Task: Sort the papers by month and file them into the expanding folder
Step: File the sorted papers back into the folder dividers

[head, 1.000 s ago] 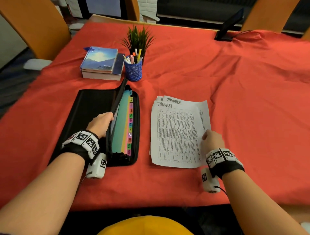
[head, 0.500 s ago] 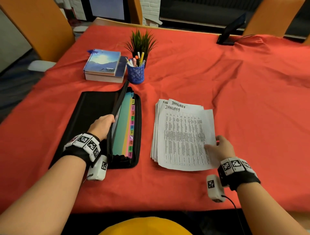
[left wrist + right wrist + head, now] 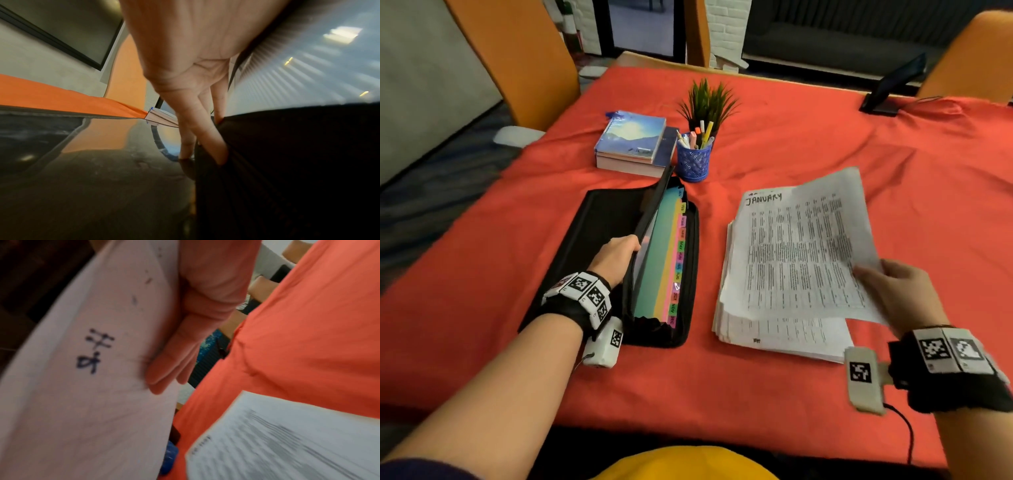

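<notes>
- Far left, cut off by the frame: orange chair back (image 3: pixel 517 58), smooth and curved, only partly in view.
- Red tablecloth (image 3: pixel 774 383), soft fabric with shallow wrinkles, far corners out of frame.
- Left hand (image 3: pixel 616 257) with fingers hooked over the raised black front wall of the expanding folder (image 3: pixel 585 240); fingertips hidden inside the pocket from the head view, wrist view showing fingers (image 3: pixel 207 129) running down into dark fabric.
- Folder lying open flat on the cloth in front of the person, left of centre: black textile cover, pastel card dividers, a column of coloured month tabs (image 3: pixel 678 260); topmost tabs too small to read, lower ones reading through to DEC.
- Behind the folder: stacked books (image 3: pixel 633 144), glossy blue cover; blue patterned pen cup (image 3: pixel 692 161) with markers; spiky green plant (image 3: pixel 707 102), pot hidden behind the cup.
- Right of the folder, apart from it: thick pile of papers (image 3: pixel 784 335), white sheets of fine printed columns, text illegible.
- Top sheet (image 3: pixel 801 246), headed JANUARY in handwriting, lifted and curling at its right edge.
- Right hand (image 3: pixel 893 294) pinching that sheet's right edge, thumb on top, fingers (image 3: pixel 174 363) flat beneath; wrist view blurred.
- Far right rear: dark tilted device (image 3: pixel 893 85), indistinct.
</notes>
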Motion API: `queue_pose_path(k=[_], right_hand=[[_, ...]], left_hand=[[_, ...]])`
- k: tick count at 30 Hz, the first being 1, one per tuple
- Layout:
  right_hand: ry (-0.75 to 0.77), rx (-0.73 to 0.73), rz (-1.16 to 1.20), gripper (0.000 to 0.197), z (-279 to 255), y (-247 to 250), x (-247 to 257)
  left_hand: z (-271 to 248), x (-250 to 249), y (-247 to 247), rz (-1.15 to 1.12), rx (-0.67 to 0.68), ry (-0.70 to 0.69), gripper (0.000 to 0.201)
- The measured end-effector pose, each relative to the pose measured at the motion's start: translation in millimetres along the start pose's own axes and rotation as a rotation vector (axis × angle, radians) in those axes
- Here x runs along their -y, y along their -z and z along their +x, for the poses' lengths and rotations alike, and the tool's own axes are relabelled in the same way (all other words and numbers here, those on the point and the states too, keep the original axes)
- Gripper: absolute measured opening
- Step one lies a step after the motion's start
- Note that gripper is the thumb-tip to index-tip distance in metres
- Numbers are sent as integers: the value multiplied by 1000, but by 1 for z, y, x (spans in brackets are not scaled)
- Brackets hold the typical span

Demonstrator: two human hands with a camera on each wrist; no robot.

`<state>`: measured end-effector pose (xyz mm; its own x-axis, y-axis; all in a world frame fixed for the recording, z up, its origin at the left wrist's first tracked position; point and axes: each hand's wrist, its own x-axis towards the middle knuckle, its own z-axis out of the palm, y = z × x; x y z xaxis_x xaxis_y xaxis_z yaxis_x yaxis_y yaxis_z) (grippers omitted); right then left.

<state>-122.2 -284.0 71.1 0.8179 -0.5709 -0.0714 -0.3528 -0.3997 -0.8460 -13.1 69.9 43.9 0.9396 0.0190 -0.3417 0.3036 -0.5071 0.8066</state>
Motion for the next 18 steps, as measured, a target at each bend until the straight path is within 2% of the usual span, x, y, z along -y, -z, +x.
queue_pose_path(k=[5, 11, 18], right_hand=[[19, 149, -82, 12, 2, 1, 66], [57, 303, -357, 15, 4, -21, 110], [151, 347, -536, 21, 15, -50, 143]], left_hand=[[-2, -5, 1, 34, 10, 18, 29], [-2, -7, -1, 64, 2, 31, 30], [-4, -10, 2, 59, 69, 33, 25]])
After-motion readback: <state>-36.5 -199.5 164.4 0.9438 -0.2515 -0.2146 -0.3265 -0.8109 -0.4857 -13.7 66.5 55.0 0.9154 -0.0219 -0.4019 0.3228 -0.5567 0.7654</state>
